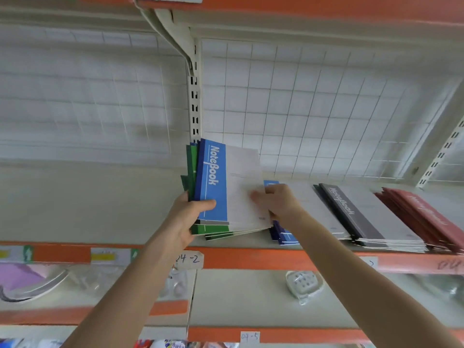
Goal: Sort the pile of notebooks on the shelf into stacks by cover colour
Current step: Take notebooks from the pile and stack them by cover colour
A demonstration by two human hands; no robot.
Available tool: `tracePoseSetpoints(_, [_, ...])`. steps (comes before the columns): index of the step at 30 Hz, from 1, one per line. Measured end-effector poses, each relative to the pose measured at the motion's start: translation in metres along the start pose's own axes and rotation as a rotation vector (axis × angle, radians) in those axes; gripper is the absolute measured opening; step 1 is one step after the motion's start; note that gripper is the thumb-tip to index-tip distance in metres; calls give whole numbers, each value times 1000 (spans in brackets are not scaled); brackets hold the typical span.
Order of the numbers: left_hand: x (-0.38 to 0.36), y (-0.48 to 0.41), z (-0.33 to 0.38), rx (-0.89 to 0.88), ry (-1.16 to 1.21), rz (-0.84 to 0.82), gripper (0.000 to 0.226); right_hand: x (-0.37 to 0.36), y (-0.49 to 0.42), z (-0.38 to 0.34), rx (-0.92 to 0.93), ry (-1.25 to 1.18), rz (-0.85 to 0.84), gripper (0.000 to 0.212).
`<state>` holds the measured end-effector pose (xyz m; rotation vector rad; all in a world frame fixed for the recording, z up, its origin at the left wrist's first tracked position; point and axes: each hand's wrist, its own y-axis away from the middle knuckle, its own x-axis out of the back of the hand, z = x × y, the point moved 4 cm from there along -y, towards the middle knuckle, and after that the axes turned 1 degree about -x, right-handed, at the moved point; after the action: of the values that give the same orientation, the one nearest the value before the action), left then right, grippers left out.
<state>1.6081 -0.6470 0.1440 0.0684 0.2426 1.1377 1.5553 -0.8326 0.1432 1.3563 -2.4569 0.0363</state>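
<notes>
The left hand grips a pile topped by a blue notebook reading "NoteBook"; the right hand pinches that notebook

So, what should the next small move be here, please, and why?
Probably lift the top blue notebook off the bundle with the right hand and lay it on the blue stack beside it: the right hand pinches that cover, the left hand grips the rest, and green covers lie beneath.

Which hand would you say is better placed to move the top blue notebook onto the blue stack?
Right. The right hand pinches the top blue notebook, with the blue stack just beneath it; the left hand grips the mixed pile.
</notes>
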Motion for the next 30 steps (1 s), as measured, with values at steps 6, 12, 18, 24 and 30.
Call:
tracePoseSetpoints(6, [-48,-8,-10,42,57,-72,20,54,8,9,-20,65,150,22])
tracePoseSetpoints(12, [-83,-10,-17,85,128,-155,5,92,13,21,-70,64,237,13])
tracePoseSetpoints(18, [-93,-7,-24,107,131,-188,8,106,17,34,-69,55,293,22])
tracePoseSetpoints(24, [-85,-4,-24,99,91,-135,10,111,19,45,-102,118,292,20])
tracePoseSetpoints(30, [-59,-6,-17,63,89,-60,12,134,11,54,-128,451,467,17])
